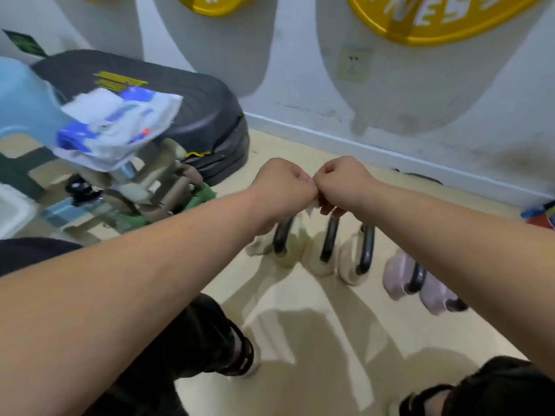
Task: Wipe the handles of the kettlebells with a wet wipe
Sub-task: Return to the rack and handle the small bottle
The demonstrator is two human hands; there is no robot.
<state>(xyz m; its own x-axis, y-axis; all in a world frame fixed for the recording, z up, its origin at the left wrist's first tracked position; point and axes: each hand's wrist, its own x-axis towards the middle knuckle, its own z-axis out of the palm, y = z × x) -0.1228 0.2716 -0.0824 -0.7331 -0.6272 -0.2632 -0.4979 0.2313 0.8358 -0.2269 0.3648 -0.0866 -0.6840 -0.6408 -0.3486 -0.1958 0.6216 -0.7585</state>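
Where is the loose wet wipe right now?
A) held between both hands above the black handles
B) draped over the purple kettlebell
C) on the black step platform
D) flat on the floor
A: a bit of white wet wipe shows where the curled left hand and right hand meet, just above the black kettlebell handles.

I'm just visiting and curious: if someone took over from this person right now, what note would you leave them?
Hands: left hand and right hand both curled, pinching a white wet wipe between them above the handles.
The cream kettlebells stand in a row on the floor, purple kettlebells beside them; the wipes pack lies on the blue stool.
Done: wipe is out. Whether any handle is wiped cannot be told.
Left: wipe the handles.
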